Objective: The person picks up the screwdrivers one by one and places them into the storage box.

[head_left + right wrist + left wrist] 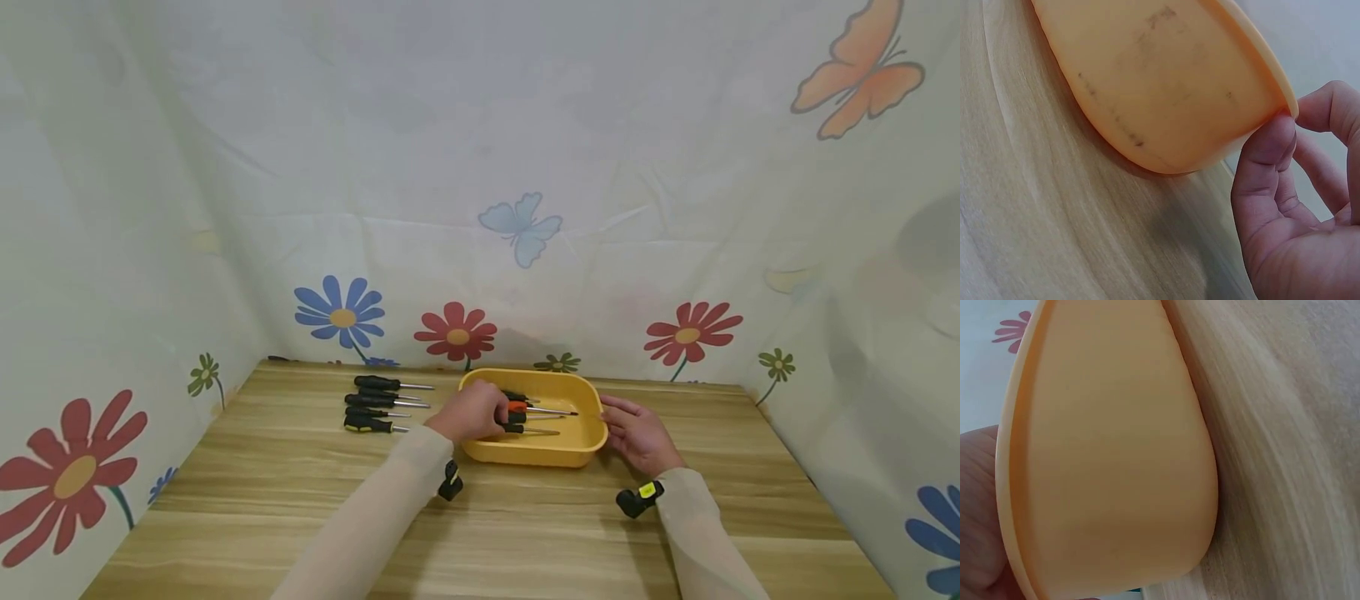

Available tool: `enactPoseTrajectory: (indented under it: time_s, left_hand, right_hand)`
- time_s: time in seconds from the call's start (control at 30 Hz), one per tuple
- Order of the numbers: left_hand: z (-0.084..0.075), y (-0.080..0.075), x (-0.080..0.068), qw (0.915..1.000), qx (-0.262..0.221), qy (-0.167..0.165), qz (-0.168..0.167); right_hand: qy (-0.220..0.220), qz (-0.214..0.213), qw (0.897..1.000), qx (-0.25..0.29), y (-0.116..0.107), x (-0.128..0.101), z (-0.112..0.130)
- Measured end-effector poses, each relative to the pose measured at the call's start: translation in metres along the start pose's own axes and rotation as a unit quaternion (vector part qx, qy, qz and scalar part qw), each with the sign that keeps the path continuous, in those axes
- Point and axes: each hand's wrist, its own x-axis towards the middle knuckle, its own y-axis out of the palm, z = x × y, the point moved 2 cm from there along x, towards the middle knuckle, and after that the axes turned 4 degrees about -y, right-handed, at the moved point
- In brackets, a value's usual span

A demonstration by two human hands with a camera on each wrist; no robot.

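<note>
Reaching over the near left corner of the yellow tray [592,437], the left hand [474,412] has its fingers curled around the black and orange handles of the screwdrivers in the tray [536,411]; it is grasping them, though which single one I cannot tell. These screwdrivers lie just to the right of that hand, their long axis running left to right, with the thin metal shafts pointing right toward the far side of the tray. The right hand [637,433] rests at the right end of the tray, thumb touching the rim, the other fingers relaxed and holding nothing; so the left hand is clearly the nearer one to the tools. On the tabletop [300,517], just left of the tray, a row of black-handled screwdrivers [382,404] lies parallel, tips also pointing right. No brand, label or writing can be read on the tools or on the tray; the handles are too small to tell.
</note>
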Motion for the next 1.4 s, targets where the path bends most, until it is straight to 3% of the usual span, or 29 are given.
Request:
enactPoseTrajectory:
  time_s: [0.9,1.4]
  left_hand:
    - [-0.010,0.001,0.000,0.9978,0.051,-0.040,0.011]
    - [-0.012,0.003,0.002,0.9966,0.074,-0.035,0.011]
  right_hand:
    - [0.006,-0.002,1.000,-0.005,0.000,-0.001,0.001]
    - [0.008,-0.008,1.000,0.001,0.000,0.000,0.002]
